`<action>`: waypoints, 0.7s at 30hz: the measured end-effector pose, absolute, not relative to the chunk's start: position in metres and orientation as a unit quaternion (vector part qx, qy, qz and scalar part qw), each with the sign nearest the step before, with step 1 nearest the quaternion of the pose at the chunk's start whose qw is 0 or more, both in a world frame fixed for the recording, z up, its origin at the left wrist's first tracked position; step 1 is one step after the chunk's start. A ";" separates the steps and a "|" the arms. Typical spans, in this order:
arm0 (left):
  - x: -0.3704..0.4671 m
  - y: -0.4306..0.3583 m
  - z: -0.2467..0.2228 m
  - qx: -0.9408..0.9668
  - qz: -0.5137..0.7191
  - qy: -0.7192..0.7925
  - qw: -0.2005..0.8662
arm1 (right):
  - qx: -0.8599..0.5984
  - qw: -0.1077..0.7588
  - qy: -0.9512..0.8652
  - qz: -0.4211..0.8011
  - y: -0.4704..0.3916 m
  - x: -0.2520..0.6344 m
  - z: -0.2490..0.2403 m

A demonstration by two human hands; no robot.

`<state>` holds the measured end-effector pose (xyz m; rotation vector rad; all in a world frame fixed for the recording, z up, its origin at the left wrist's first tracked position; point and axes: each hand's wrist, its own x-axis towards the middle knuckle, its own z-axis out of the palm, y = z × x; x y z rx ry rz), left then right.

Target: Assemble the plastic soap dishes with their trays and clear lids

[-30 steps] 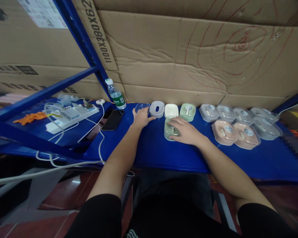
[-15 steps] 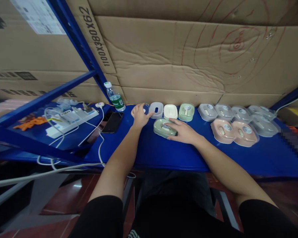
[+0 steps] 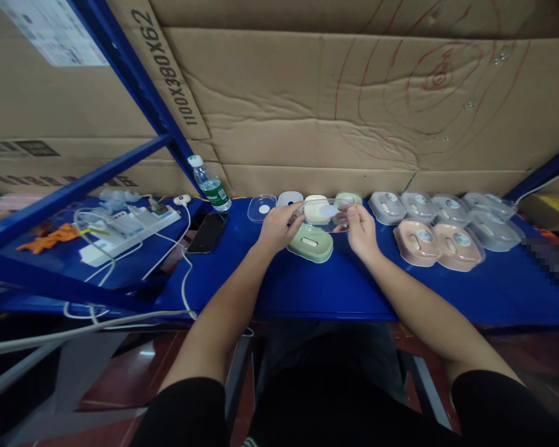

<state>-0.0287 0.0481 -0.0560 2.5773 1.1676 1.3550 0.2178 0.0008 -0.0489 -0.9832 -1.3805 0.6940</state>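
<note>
A clear plastic lid (image 3: 330, 212) with a round pale sticker is held up above the table between my hands. My left hand (image 3: 278, 226) grips its left end, while the fingers of my right hand (image 3: 362, 231) pinch its right end. Just below lies a green box (image 3: 310, 244) with a raised pale oval piece in its top and no clear cover over it. Behind the raised lid, a cream-coloured dish (image 3: 315, 200) shows partly through the plastic. A lavender-grey frame (image 3: 289, 198) sits beside it, partly hidden by my left hand. Another clear lid (image 3: 263, 210) lies farther left.
A second green box (image 3: 349, 197) stands at the back. Several grey boxes (image 3: 387, 208) and two pink boxes (image 3: 417, 243) are on the right. Leftward are a water bottle (image 3: 213, 186), a phone (image 3: 207, 233) and a power strip (image 3: 130, 234) with cables. Cardboard (image 3: 270, 93) walls the back.
My left hand has left the clear lid at the back left, and my right hand has come off the green box. Both hands now hold a clear lid above that box, whose top is uncovered.
</note>
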 end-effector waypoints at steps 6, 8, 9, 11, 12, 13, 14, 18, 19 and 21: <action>-0.032 0.043 -0.046 0.845 0.435 0.311 0.009 | -0.436 0.636 -0.499 0.394 0.010 0.215 -0.047; -0.034 0.041 -0.041 0.863 0.416 0.287 0.002 | -0.450 0.640 -0.471 0.408 0.015 0.217 -0.048; -0.035 0.040 -0.040 0.870 0.405 0.283 -0.004 | -0.455 0.640 -0.460 0.414 0.017 0.218 -0.048; -0.036 0.042 -0.039 0.878 0.382 0.287 -0.020 | -0.458 0.634 -0.450 0.431 0.019 0.219 -0.048; -0.037 0.043 -0.040 0.880 0.372 0.294 -0.027 | -0.455 0.629 -0.450 0.441 0.020 0.220 -0.049; -0.038 0.045 -0.041 0.879 0.367 0.304 -0.030 | -0.448 0.623 -0.454 0.452 0.020 0.219 -0.049; -0.039 0.048 -0.042 0.875 0.365 0.317 -0.030 | -0.441 0.617 -0.460 0.460 0.020 0.219 -0.050; -0.050 0.059 -0.044 0.792 0.408 0.454 -0.024 | -0.445 0.589 -0.542 0.403 0.017 0.221 -0.055; -0.055 0.062 -0.045 0.752 0.425 0.503 -0.021 | -0.454 0.569 -0.585 0.359 0.016 0.221 -0.056; -0.064 0.068 -0.046 0.674 0.445 0.589 -0.008 | -0.461 0.498 -0.690 0.251 0.012 0.222 -0.058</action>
